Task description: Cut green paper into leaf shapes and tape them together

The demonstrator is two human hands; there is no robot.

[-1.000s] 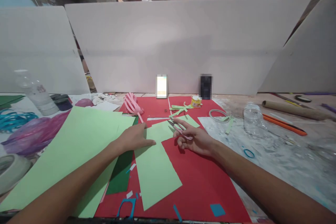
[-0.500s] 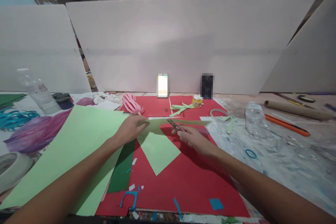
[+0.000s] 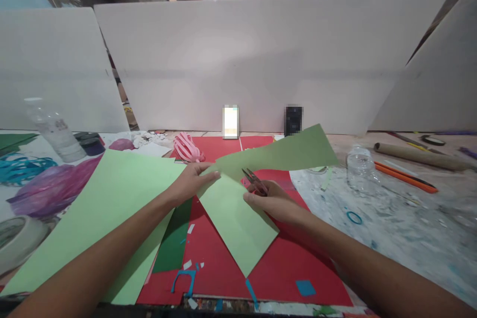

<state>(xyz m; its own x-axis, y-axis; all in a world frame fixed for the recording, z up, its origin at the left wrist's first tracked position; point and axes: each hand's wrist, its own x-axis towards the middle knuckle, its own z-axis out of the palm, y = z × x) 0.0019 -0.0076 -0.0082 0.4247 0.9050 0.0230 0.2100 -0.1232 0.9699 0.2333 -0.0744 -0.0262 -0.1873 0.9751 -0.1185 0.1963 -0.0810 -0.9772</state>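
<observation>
A light green sheet of paper (image 3: 236,218) is pinched at its left side by my left hand (image 3: 196,179). Its upper flap (image 3: 286,151) rises to the right, parted from the lower piece by a cut. My right hand (image 3: 272,201) grips a pair of scissors (image 3: 254,181), whose blades lie at the cut between flap and lower piece and point up-left. Beneath is red card (image 3: 298,253), with a dark green sheet (image 3: 170,246) along its left. My left forearm passes over a large light green sheet (image 3: 122,198).
At left are a water bottle (image 3: 54,129), a purple plastic bag (image 3: 48,186) and a tape roll (image 3: 22,238). A pink paper pompom (image 3: 186,146) lies behind my left hand. On the right are a clear jar (image 3: 359,166) and an orange cutter (image 3: 406,176). Two phones stand at the back.
The upper flap has swung up and right, now hiding the yellow tub. The lower piece has shifted right and towards me. My right hand with the scissors has moved slightly right.
</observation>
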